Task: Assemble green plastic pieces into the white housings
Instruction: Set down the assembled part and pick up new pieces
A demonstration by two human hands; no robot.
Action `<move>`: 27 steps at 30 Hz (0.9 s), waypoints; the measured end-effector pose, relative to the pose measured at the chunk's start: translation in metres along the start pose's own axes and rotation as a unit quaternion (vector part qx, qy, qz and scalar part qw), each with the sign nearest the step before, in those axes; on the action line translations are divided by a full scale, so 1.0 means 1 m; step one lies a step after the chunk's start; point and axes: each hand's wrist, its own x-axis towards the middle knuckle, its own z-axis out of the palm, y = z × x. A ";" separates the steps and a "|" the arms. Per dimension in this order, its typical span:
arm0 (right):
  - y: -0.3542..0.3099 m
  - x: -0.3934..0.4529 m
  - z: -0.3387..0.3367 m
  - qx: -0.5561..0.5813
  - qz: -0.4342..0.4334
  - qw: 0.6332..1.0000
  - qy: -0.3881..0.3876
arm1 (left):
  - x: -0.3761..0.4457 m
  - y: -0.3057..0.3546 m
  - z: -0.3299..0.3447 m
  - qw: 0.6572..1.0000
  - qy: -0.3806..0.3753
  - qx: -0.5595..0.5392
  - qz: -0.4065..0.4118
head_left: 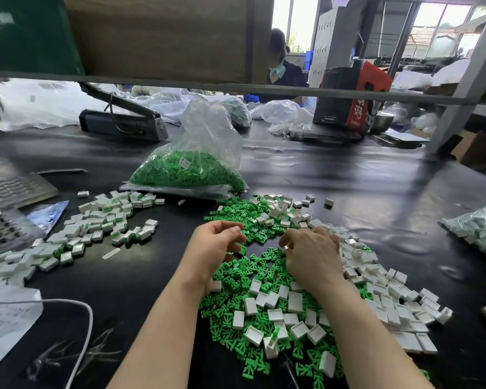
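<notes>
Hands over the mixed heap on the desk (348,178): left hand (216,245) curled, contents unclear; right hand (309,254) pinches a white housing (283,248). Green pieces (236,270) look light, stiff; grip by edges.

The curled fingertips of the left hand (213,242) hide whatever they may pinch; a sliver of green shows beneath them. The right hand (310,255) covers most of a small white rectangular plastic housing (283,248) at its thumb. Both forearms hide part of the loose heap of green forked plastic pieces (236,269). The bottom edge cuts off the forearms. Print on the small white label (184,163) inside the clear plastic bag of green pieces (197,161) is too small to read.
</notes>
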 end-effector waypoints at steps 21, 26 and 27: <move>-0.025 -0.002 -0.024 0.326 -0.136 0.932 0.077 | -0.004 -0.007 0.016 0.997 -0.053 -0.020 0.058; -0.024 -0.001 -0.026 0.385 -0.083 0.918 0.054 | -0.005 -0.003 0.013 0.992 -0.050 -0.104 0.042; -0.024 0.000 -0.027 0.394 -0.074 0.915 0.052 | -0.005 -0.002 0.013 0.992 -0.048 -0.111 0.040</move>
